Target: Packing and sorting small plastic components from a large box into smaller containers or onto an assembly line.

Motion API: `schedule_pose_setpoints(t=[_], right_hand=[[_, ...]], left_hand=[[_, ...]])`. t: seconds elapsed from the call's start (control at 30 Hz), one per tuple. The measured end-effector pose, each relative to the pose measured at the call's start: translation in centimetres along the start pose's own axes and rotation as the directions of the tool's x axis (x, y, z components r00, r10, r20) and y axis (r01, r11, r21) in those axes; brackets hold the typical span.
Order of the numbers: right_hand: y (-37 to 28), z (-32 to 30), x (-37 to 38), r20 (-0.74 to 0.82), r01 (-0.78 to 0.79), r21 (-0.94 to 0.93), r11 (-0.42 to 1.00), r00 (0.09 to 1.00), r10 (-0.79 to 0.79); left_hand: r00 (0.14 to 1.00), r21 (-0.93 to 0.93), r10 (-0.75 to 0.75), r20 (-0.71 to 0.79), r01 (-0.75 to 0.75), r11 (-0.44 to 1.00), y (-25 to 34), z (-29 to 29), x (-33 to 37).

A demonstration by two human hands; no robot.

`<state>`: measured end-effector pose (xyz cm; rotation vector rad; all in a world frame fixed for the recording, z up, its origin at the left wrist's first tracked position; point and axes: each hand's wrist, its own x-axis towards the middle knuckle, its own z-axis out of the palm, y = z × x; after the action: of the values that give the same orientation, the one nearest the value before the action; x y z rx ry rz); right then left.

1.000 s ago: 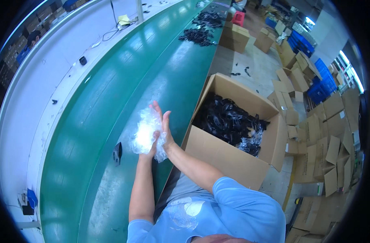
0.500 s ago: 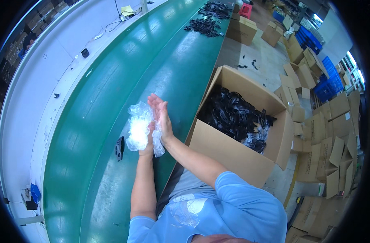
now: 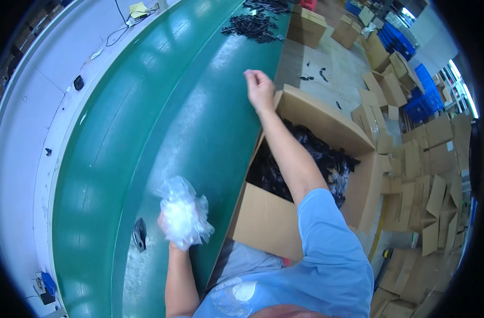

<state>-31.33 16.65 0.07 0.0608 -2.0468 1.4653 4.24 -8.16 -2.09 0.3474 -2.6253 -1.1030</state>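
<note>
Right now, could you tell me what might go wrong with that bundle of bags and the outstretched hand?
The left hand grips the crumpled clear plastic bags loosely from beneath, so some could slip onto the green conveyor belt. The right hand is raised and closed above the open cardboard box of black parts; the forearm might catch the flap.

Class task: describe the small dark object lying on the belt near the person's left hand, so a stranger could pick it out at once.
Find the long green conveyor belt. Near its close end, the left hand grips a crumpled clear plastic bag. Just left lies the small black part, alone, unlike the far piled black parts.
</note>
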Motion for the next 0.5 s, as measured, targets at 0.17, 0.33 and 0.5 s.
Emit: schedule_pose_setpoints(t=[0.17,0.33,0.5], right_hand=[[7.8,-2.1,9.9,-0.253,-0.094,-0.147,0.985,0.966,0.054],[12.1,-2.5,16.4,-0.3,-0.065,-0.431,0.9,0.951,-0.075],[15.8,-1.6,21.4,-0.346,-0.043,-0.652,0.757,0.905,-0.247]], left_hand=[[0.989,-0.126,0.143,0.039,-0.138,0.982,-0.8,1.3,1.5],[0.956,-0.286,0.286,0.063,-0.257,0.923,-2.0,1.3,-0.3],[0.903,-0.444,0.428,0.042,-0.367,0.818,-1.9,3.8,0.4]])
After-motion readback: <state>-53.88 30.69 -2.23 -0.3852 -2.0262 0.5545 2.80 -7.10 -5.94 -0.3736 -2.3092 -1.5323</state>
